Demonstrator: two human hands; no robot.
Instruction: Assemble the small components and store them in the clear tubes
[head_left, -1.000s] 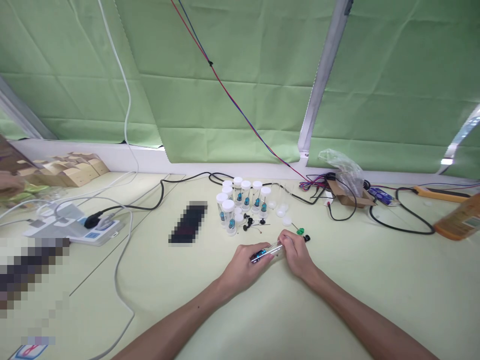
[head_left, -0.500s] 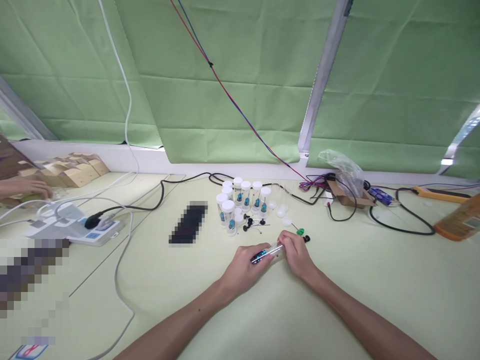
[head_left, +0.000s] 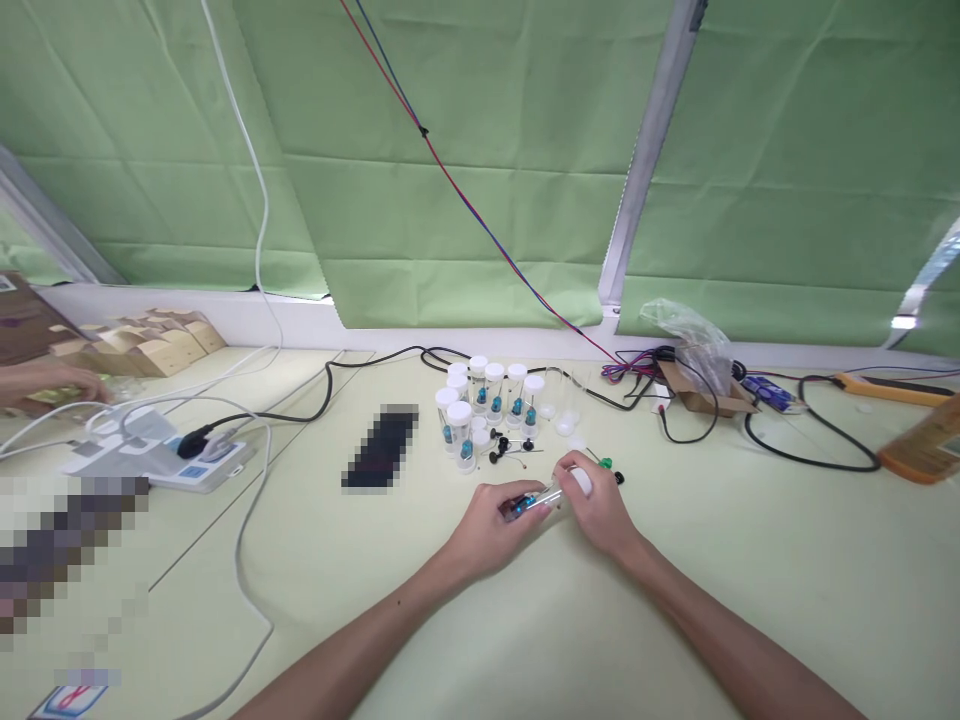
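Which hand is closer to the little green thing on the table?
Right. The right hand sits right beside the green piece; the left hand is farther off, to its left.

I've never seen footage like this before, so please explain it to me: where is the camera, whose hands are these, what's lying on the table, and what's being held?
No machine here: a person wears a camera on the head, looking forward and down, so the two bare arms coming in from below are their own. The left hand grips a small clear tube with blue and dark parts inside; the right hand pinches a white cap at its end. Beneath is a pale green table. Just beyond stand capped vials, with loose black parts beside them. A power strip lies to the left, a cardboard box to the right. The hand at the far left edge is someone else's.
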